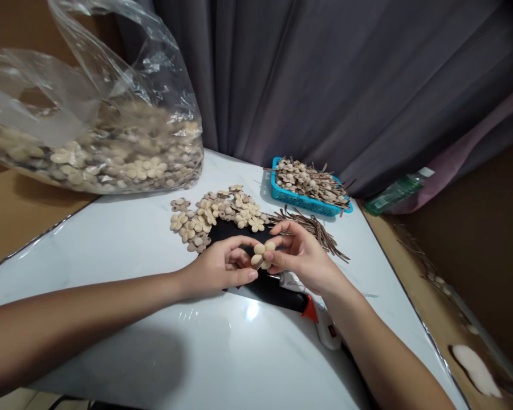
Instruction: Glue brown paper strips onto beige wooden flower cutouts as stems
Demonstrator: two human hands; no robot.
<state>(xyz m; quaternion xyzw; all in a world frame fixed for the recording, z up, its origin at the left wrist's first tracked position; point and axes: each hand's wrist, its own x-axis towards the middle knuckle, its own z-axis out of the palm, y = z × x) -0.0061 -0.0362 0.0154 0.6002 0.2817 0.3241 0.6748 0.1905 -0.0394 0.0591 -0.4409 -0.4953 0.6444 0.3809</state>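
In front of me, my right hand (301,256) pinches a beige fabric flower (263,254) between thumb and fingers. A short brown strip shows at the flower's lower edge. My left hand (222,265) is beside the flower's left side, its thumb and index finger apart; the index fingertip reaches a petal, but whether it touches is unclear. Under my right wrist lies a white glue gun (327,330) with an orange-red trigger, partly hidden by the arm. Beyond the hands is a pile of loose beige and greyish flowers (200,219), partly over a black mat (226,229).
Thin brown strips (312,228) lie right of the pile. A blue basket (301,200) behind holds flowers with brown stems. A clear plastic bag (154,142) full of flowers stands back left. At the right, a green bottle (395,192) leans near the grey curtain (325,85).
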